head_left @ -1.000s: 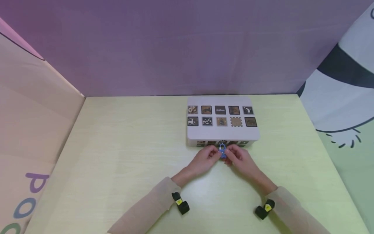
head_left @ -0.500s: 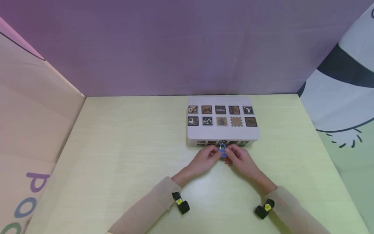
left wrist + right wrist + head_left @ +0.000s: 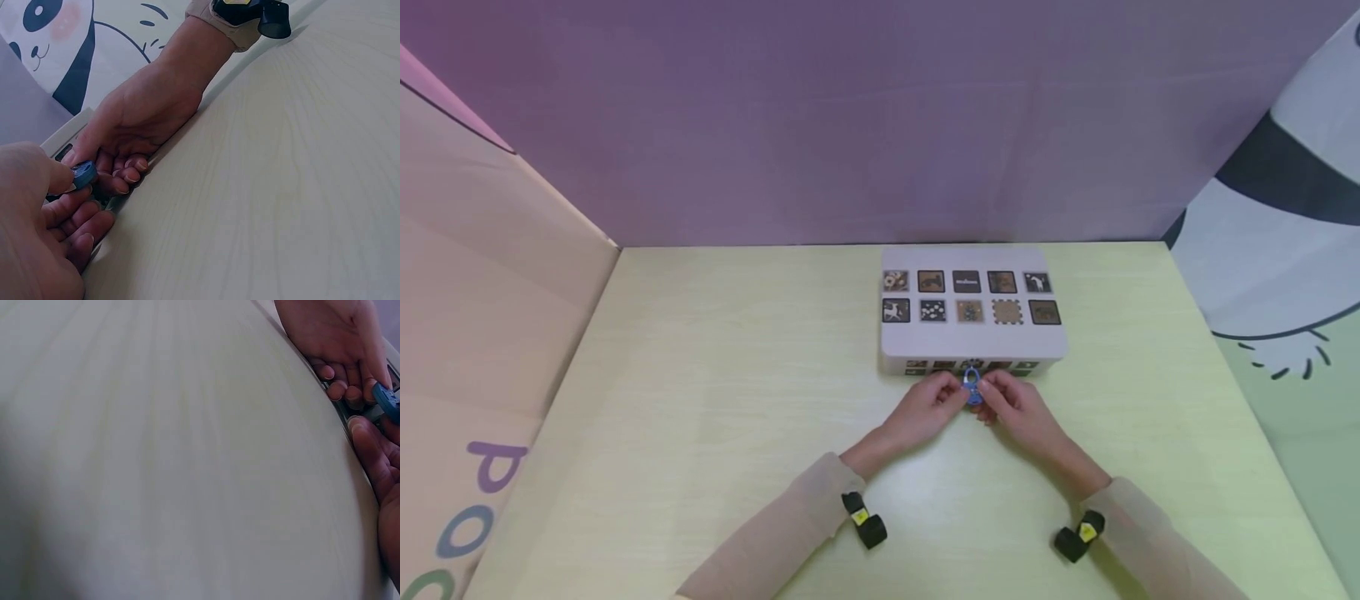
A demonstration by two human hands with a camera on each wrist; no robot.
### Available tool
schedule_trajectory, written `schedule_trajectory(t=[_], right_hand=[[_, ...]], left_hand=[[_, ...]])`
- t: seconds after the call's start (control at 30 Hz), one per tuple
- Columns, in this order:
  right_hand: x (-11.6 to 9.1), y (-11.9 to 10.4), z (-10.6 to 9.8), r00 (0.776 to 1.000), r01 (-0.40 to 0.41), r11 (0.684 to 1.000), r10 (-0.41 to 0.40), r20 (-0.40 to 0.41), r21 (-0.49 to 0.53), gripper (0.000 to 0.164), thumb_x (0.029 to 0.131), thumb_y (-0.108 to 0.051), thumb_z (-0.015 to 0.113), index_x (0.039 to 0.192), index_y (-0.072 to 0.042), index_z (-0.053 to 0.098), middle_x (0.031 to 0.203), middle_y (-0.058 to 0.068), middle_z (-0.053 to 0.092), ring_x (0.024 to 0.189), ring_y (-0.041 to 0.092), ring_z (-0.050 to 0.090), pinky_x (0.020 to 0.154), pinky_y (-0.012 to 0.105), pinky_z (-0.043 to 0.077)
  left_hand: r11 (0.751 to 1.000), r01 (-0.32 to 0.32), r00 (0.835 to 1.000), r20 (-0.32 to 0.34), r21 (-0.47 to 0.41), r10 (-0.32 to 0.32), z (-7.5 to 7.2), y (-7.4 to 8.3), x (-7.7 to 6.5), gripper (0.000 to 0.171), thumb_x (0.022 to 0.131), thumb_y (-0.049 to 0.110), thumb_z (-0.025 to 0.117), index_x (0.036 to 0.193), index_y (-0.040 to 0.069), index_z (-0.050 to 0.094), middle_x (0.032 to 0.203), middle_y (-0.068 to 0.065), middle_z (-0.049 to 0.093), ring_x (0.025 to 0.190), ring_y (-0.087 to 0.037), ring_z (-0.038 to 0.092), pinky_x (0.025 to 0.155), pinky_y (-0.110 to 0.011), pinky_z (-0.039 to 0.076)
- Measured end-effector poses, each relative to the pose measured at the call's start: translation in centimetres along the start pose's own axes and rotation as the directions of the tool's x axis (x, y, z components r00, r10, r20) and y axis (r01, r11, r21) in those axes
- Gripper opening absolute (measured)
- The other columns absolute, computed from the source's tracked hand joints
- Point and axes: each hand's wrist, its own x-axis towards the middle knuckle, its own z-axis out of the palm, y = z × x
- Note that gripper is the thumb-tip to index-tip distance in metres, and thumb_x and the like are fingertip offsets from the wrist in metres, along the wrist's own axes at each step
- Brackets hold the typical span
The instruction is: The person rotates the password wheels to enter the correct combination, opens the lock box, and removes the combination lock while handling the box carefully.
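Observation:
A small blue padlock [image 3: 972, 394] is held between both hands at the front of a white box [image 3: 973, 342]. Its shackle loop points toward the box and overlaps the front face in the head view. From the left, my left hand [image 3: 925, 408] pinches the lock body between thumb and fingers. My right hand [image 3: 1021, 415] pinches the same body from the right. The left wrist view shows the blue edge of the padlock [image 3: 85, 174] between the two thumbs, with the other fingers curled beneath. In the right wrist view the padlock [image 3: 387, 402] is cut off at the frame edge.
Square printed pictures cover the box's lid and front. The box stands on a pale wooden table [image 3: 737, 358], near a purple backdrop [image 3: 820, 125]. Printed panels rise at left and right. Each sleeved wrist wears a black strapped camera [image 3: 867, 522].
Almost nothing differs. Both hands keep their grip on the padlock at the box's front, and the padlock shifts only very slightly.

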Motion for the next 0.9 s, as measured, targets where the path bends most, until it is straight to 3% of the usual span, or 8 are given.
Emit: schedule_trajectory(t=[0.57,0.9], right_hand=[[0.06,0.14,-0.09,1.0,0.006,1.0,-0.007,-0.017,-0.013,0.022,0.109,-0.008,0.047,0.103,0.007,0.061,0.081,0.012,0.067,0.068,0.013,0.063,0.063,0.029,0.058],[0.06,0.27,-0.12,0.999,-0.031,0.999,0.031,-0.012,0.005,0.027,0.111,-0.013,0.045,0.107,0.008,0.061,0.084,0.016,0.066,0.07,0.013,0.063,0.065,0.028,0.059]], left_hand=[[1.0,-0.002,1.0,-0.001,0.0,0.002,-0.04,0.06,-0.1,0.026,0.107,0.034,0.055,0.11,0.011,0.065,0.102,0.001,0.064,0.09,-0.009,0.058,0.08,-0.025,0.052],[1.0,-0.001,1.0,0.0,-0.004,0.001,-0.03,0.01,-0.17,0.026,0.107,0.034,0.055,0.11,0.01,0.065,0.103,0.0,0.063,0.091,-0.009,0.058,0.081,-0.025,0.052]])
